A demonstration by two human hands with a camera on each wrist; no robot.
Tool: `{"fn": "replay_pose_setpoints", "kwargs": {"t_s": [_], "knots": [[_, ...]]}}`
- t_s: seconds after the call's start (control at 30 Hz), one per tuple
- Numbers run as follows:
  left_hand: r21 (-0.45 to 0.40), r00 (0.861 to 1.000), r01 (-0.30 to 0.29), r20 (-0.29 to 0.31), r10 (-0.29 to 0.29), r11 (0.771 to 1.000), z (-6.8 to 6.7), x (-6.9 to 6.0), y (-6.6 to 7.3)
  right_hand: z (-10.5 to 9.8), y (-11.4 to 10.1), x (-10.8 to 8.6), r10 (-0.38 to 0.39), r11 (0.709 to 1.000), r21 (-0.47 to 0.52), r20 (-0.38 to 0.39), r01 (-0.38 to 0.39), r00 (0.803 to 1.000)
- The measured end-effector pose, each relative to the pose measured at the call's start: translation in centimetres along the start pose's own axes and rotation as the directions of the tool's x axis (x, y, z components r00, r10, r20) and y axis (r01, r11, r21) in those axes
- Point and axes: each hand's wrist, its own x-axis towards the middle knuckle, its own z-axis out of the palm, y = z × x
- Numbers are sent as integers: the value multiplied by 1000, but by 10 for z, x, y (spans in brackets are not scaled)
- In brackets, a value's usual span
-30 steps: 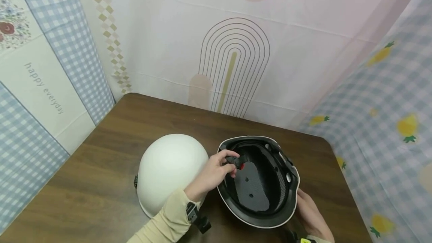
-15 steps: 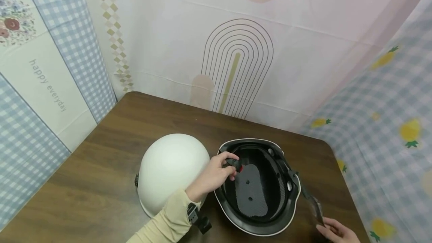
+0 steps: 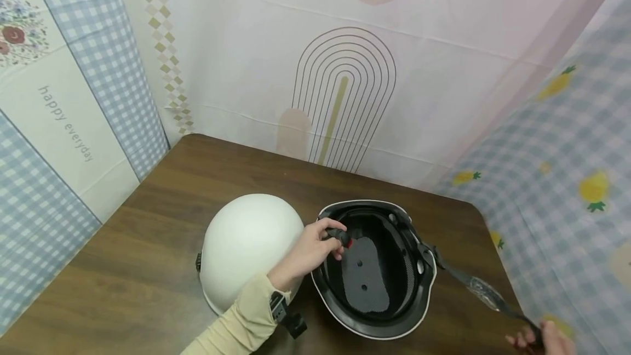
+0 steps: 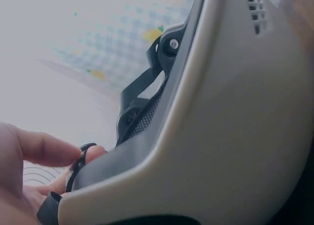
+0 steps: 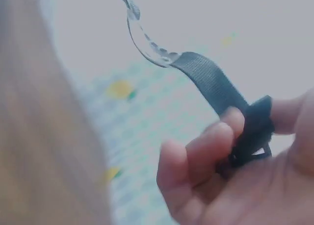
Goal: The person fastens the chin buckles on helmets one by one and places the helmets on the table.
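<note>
An upturned white helmet (image 3: 367, 275) with a black lining lies on the table, its hollow facing up. At its left rim, my left hand (image 3: 308, 251) pinches a small black buckle piece with a red part (image 3: 339, 236) between thumb and fingers. Out to the right, my right hand (image 3: 547, 338) grips the far end of a black chin strap (image 3: 485, 292), which stretches from the helmet's right rim. A clear plastic-looking sleeve covers part of that strap. In the right wrist view, a black buckle (image 5: 255, 127) sits between the thumb and curled fingers.
A second white helmet (image 3: 246, 240) stands dome up, left of the first, under my left forearm. The brown wooden table (image 3: 148, 267) meets patterned cloth hangings (image 3: 236, 70) at the back and sides. Its right edge runs close to my right hand.
My right hand has gone from the helmet's right side out to the right, drawing the strap out from the rim. The left hand keeps its pinch on the buckle piece.
</note>
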Motion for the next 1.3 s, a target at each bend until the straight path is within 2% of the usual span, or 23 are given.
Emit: {"fn": "replay_pose_setpoints", "kwargs": {"t_s": [0.03,0.07,0.1,0.13,0.17,0.23,0.27,0.3,0.33,0.37,0.43,0.47,0.53,0.57,0.67,0.8,0.93,1.07,1.2,1.3], "knots": [[4,1000,2,-1,-2,1000,0,0,0,10,-6,-1,-66,996,54,19,65,998],[14,1000,6,-3,-6,1000,0,0,0,21,-13,-1,-129,990,65,3,129,992],[22,1000,12,-2,-12,1000,0,0,0,37,-19,-1,-201,979,30,-42,202,979],[28,1000,18,0,-18,999,0,0,0,54,-25,-1,-266,963,-78,-106,259,958],[34,1000,22,2,-22,999,-1,-1,0,73,-31,-3,-321,938,-200,-194,283,927],[24,1000,25,7,-25,999,-1,-1,0,108,-38,-5,-444,865,-388,-301,317,844],[16,1000,25,11,-26,1000,-1,-2,0,125,-39,-5,-495,842,-408,-321,354,808],[0,1000,25,18,-25,1000,-1,-2,0,140,-40,-5,-534,823,-407,-321,396,782],[-11,999,23,24,-22,1000,-1,-2,0,152,-42,-6,-542,815,-415,-296,405,787],[-24,999,17,33,-16,1000,-1,-3,1,162,-42,-5,-544,812,-395,-250,429,801],[-56,999,7,50,-4,998,-1,-3,2,182,-42,-3,-516,809,-417,-165,415,841],[-71,998,5,58,-1,997,-1,-4,2,191,-40,-2,-485,816,-421,-126,396,866],[-100,997,-6,72,13,995,-1,-3,2,207,-37,-1,-410,803,-504,-81,317,909],[-113,997,-8,77,17,994,-1,-3,2,215,-34,1,-375,808,-508,-51,299,926],[-128,997,-6,79,16,992,-2,-2,2,235,-22,7,-274,835,-506,-45,215,961],[-125,996,2,91,9,992,-3,-3,2,253,-4,15,-205,871,-465,-50,159,977],[-163,992,13,126,7,987,-5,-3,3,265,12,24,-175,886,-445,-57,132,983],[-211,991,33,132,-5,977,-4,-3,5,272,25,31,-147,894,-437,-81,98,986],[-199,993,47,113,-25,979,-3,-4,5,274,34,37,-118,879,-474,-110,52,987],[-156,994,51,99,-36,986,-3,-4,4,274,39,39,-98,855,-518,-116,24,988]]}}
